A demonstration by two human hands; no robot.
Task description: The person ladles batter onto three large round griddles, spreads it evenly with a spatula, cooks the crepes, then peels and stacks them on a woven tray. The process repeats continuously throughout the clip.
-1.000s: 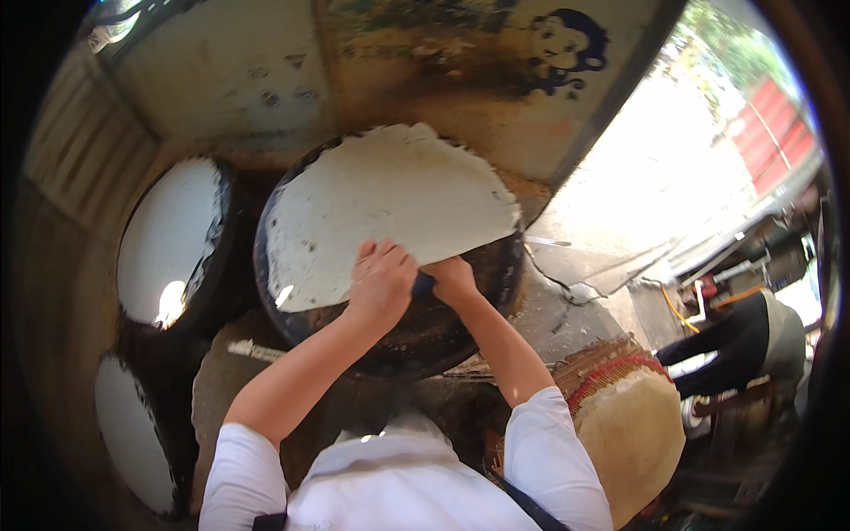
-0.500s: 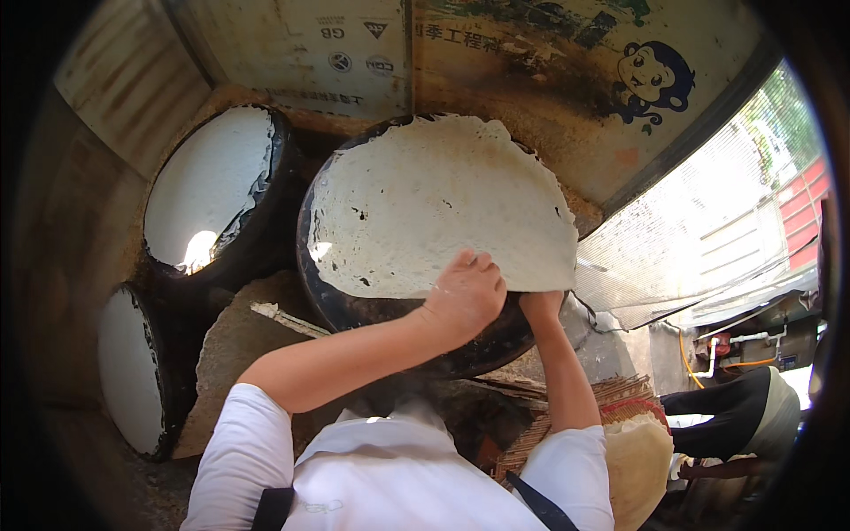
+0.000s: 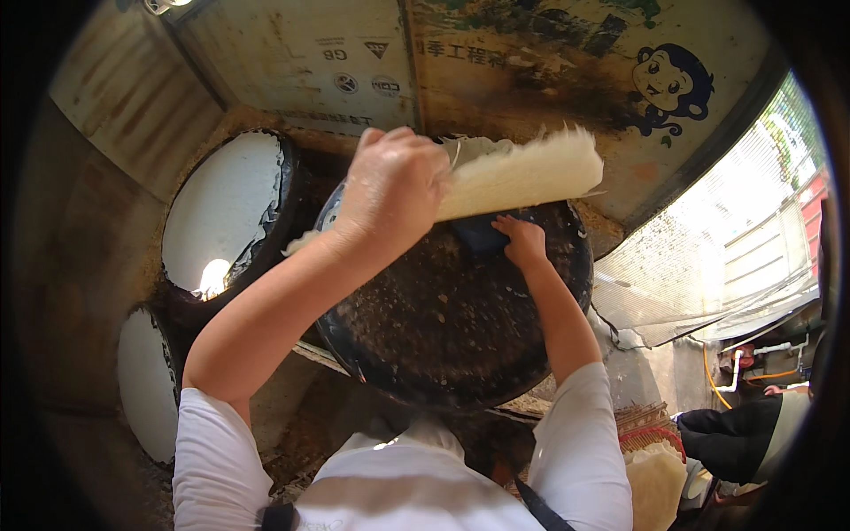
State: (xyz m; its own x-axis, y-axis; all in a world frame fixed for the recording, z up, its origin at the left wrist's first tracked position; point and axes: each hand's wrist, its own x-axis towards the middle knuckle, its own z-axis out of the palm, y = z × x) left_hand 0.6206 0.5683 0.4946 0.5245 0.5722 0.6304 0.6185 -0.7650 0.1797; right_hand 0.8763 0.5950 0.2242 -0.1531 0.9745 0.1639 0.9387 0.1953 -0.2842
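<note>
A large thin pale flatbread (image 3: 522,175) is lifted and folded back at the far side of a round black griddle (image 3: 434,305). My left hand (image 3: 396,188), in a fist above the griddle, grips the flatbread's near edge. My right hand (image 3: 522,239) has its fingers pressed on a dark blue, cloth-like piece (image 3: 481,236) lying on the griddle just below the raised bread. The near part of the griddle shows bare, dark and speckled with crumbs. The raised bread hides the far part.
To the left are two more round griddles, a larger one (image 3: 226,208) and a smaller one (image 3: 146,385), each covered in white. Stained panels (image 3: 540,71) wall the back. At lower right, flatbread (image 3: 653,482) lies on a woven straw mat (image 3: 639,427), with another person (image 3: 735,438) nearby.
My left hand has raised the flatbread's near edge and pulled it away, baring the griddle. My right hand has moved farther in over the griddle, and the blue piece now shows.
</note>
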